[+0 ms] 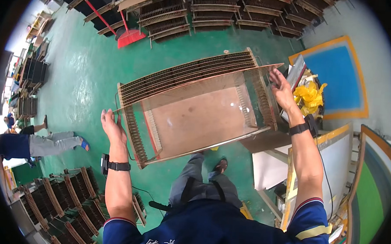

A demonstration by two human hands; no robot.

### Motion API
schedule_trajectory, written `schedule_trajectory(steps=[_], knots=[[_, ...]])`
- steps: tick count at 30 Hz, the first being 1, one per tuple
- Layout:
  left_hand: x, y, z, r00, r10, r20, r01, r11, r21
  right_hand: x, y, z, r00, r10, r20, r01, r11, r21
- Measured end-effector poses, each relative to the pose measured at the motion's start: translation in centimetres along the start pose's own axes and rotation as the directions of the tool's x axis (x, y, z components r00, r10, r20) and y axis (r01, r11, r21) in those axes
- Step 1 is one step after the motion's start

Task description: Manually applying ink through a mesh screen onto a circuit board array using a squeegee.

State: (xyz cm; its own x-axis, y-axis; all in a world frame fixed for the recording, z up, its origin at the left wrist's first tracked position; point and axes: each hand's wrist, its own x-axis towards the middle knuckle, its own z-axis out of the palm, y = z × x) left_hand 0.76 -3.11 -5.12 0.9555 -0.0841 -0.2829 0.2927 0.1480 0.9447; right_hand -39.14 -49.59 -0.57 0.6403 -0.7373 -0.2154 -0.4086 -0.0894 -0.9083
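A thin, flat brownish board [197, 89], seen nearly edge-on, spans between my two hands above a slotted rack. My left hand [114, 129] has its fingers closed at the board's left end. At the right end, higher in view, my right hand [282, 89] grips the board between thumb and fingers. Below, the rack [190, 128] has a bare wooden base, metal rails and coil-like slots along both short sides. Several thin dark boards [185, 73] stand on edge in the slots at its far side. The near part of the rack holds no boards.
Stacked racks line the far wall [165, 21] and lower left [63, 203]. A red broom [131, 37] lies on the green floor. At right are a bin with yellow plastic [309, 95] and framed screens [339, 81]. Another person [35, 144] is at left.
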Motion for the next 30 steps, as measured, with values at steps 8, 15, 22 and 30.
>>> schedule_trajectory(steps=[8,15,22,30], knots=[[-0.7,-0.2,1.3,0.999,0.005,-0.034,-0.002,0.998,0.062,2.3,2.5,0.0,0.999,0.010,0.035,-0.010,1.000,0.017],[-0.7,-1.0,3.2,1.000,0.021,-0.007,-0.020,0.994,0.105,5.1,8.1,-0.1,1.000,0.013,-0.020,-0.017,0.975,-0.224],[-2.3,-2.8,1.4,0.995,0.099,-0.033,-0.090,0.974,0.210,5.5,9.1,-4.3,0.968,0.219,-0.127,-0.249,0.913,-0.322],[-15.5,-9.1,-4.0,0.836,-0.328,0.439,0.048,0.842,0.538,-13.2,11.9,-9.2,0.994,0.040,-0.106,-0.061,0.977,-0.203]])
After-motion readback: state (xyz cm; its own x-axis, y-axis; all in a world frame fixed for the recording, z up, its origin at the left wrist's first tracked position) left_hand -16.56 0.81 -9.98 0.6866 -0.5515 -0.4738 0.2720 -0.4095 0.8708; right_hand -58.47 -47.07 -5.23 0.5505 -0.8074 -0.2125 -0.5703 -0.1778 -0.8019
